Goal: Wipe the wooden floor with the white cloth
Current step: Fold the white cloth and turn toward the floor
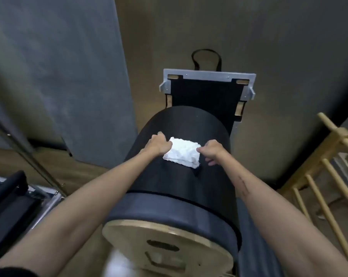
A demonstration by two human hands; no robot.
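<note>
A folded white cloth [182,152] lies on top of a black padded barrel [169,182]. My left hand [159,145] rests on the barrel with its fingers on the cloth's left edge. My right hand [211,151] is at the cloth's right edge, fingers curled and touching it. Whether either hand actually grips the cloth is unclear. The wooden floor [165,37] shows beyond and beside the barrel, brown and bare.
A grey mat [59,76] covers the floor at left, another grey mat [289,56] at right. A black platform with a silver frame [207,76] extends beyond the barrel. A wooden ladder rack [325,176] stands at right. Dark padded equipment [7,202] sits at lower left.
</note>
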